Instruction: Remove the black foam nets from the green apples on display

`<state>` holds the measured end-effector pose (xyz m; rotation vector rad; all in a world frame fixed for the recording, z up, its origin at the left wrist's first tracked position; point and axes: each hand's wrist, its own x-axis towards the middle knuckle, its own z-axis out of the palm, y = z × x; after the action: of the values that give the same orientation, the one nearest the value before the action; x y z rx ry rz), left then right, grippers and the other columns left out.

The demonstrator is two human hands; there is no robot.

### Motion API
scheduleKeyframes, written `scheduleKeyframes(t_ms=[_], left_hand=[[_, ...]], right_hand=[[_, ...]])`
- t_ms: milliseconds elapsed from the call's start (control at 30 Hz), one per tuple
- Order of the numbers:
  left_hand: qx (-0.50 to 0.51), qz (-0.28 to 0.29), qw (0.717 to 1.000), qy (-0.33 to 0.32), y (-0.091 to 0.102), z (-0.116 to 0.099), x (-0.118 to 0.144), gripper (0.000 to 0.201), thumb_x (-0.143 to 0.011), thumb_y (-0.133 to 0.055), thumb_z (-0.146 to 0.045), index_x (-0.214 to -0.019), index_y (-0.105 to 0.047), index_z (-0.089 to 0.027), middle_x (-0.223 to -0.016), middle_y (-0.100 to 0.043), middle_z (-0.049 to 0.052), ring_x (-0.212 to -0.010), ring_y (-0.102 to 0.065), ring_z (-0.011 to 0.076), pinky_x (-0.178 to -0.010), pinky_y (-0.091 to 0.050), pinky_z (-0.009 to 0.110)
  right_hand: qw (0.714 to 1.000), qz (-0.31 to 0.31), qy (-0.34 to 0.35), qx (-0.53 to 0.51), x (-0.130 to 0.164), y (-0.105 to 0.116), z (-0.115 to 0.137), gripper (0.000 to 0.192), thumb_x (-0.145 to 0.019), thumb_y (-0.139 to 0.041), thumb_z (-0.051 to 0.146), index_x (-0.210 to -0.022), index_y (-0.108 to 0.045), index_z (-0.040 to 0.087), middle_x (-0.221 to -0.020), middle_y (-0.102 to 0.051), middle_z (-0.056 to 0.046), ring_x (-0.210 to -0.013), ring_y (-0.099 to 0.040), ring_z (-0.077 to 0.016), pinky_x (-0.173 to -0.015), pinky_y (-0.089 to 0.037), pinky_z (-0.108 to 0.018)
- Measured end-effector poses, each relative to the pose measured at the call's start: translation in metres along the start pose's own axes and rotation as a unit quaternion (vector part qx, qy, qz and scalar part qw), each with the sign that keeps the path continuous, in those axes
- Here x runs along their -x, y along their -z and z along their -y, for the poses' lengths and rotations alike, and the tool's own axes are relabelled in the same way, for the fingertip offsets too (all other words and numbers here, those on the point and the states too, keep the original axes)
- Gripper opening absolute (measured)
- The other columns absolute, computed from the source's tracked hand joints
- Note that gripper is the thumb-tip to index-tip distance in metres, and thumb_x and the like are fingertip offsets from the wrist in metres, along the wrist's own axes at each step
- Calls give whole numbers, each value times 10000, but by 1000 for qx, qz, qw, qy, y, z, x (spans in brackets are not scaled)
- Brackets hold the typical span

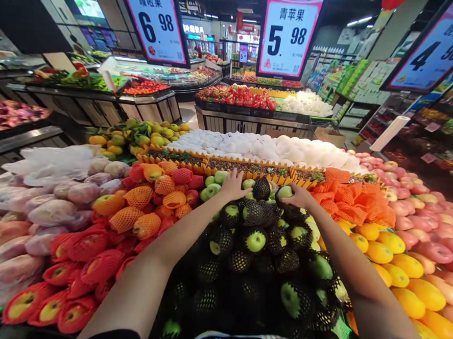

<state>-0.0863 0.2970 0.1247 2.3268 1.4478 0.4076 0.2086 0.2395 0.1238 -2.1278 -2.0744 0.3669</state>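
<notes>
**Green apples: both hands at far end of pile**

Green apples (255, 240) in black foam nets, piled centre of the stand, near to far. Left hand (233, 186) flat on bare green apples at the far edge, fingers spread, gripping nothing. Right hand (298, 195) just beside it, fingers curled round one bare green apple (284, 192). Red-netted apples (87, 245) left. Oranges (392, 261) right. Price sign (288, 32) reading 5.98 hangs far behind.
</notes>
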Motion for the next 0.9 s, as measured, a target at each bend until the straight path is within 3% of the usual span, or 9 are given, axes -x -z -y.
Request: scheduleKeyframes(t_ms=[100, 200, 300, 367, 467, 533, 667, 800, 900], left_hand=[[66, 104, 976, -179, -6, -21, 18, 817, -763, -684, -616, -1432, -455, -206, -1500, -474, 142, -1382, -448, 331, -1143, -349, 425], [47, 202, 951, -229, -14, -35, 31, 782, -638, -800, -535, -1319, -578, -219, -1267, -665, 118, -1149, -626, 353, -1008, -473, 440], [39, 179, 958, -220, -10, -37, 26, 624, -652, -785, -427, -1212, -638, -194, -1107, -725, 98, -1004, -676, 326, -916, -515, 415], [73, 119, 973, -186, -3, -30, 12, 604, -692, -755, -437, -1225, -617, -187, -1128, -717, 91, -998, -675, 292, -914, -517, 384], [66, -35, 991, -114, 6, -13, -17, 652, -752, -712, -442, -1314, -535, -163, -1291, -639, 123, -1148, -613, 288, -1024, -462, 386], [0, -63, 993, -99, 4, -1, -36, 698, -738, -728, -386, -1347, -501, -133, -1356, -585, 164, -1238, -549, 318, -1094, -399, 417], [-102, 74, 984, -126, -9, 4, -57, 813, -671, -785, -345, -1378, -473, -95, -1401, -539, 215, -1318, -464, 374, -1155, -296, 467], [-90, 67, 981, -160, -6, -14, -44, 838, -722, -735, -390, -1434, -406, -96, -1527, -402, 209, -1434, -306, 396, -1202, -183, 489], [-46, 114, 969, -214, 9, -19, -13, 648, -705, -720, -310, -1307, -550, -140, -1400, -540, 145, -1331, -456, 359, -1163, -286, 437]], right_hand=[[999, -16, -52, -2, -35, -6, -6, 853, -747, -698, 582, -1417, -429, 127, -1313, -591, -228, -1156, -603, -381, -935, -485, -455], [997, -9, -82, 1, -56, -18, -7, 948, -697, -759, 543, -1445, -393, 90, -1365, -526, -286, -1169, -590, -423, -932, -485, -492], [997, 12, -80, 1, -59, -26, -6, 948, -669, -801, 475, -1439, -410, 86, -1354, -537, -278, -1166, -598, -412, -949, -484, -482], [998, 3, -67, 4, -50, -27, -3, 934, -702, -778, 482, -1462, -383, 109, -1406, -493, -276, -1241, -539, -431, -1007, -439, -536], [1000, -22, 14, 0, -26, -21, 6, 832, -806, -686, 470, -1497, -344, 158, -1509, -397, -239, -1385, -381, -428, -1119, -300, -597], [993, -3, 115, -14, -6, -17, 17, 723, -838, -647, 417, -1477, -397, 189, -1506, -437, -172, -1396, -386, -360, -1158, -288, -526], [953, 85, 292, -15, 36, -12, 43, 725, -704, -695, 252, -1404, -516, 188, -1461, -501, -128, -1350, -447, -321, -1144, -341, -467], [934, 99, 344, 9, 72, -19, 68, 888, -616, -731, 237, -1454, -458, 138, -1518, -418, -185, -1416, -338, -392, -1166, -270, -533], [908, 124, 400, -8, 89, -32, 87, 956, -612, -791, 347, -1473, -426, 147, -1437, -506, -178, -1342, -439, -369, -1177, -245, -517]])
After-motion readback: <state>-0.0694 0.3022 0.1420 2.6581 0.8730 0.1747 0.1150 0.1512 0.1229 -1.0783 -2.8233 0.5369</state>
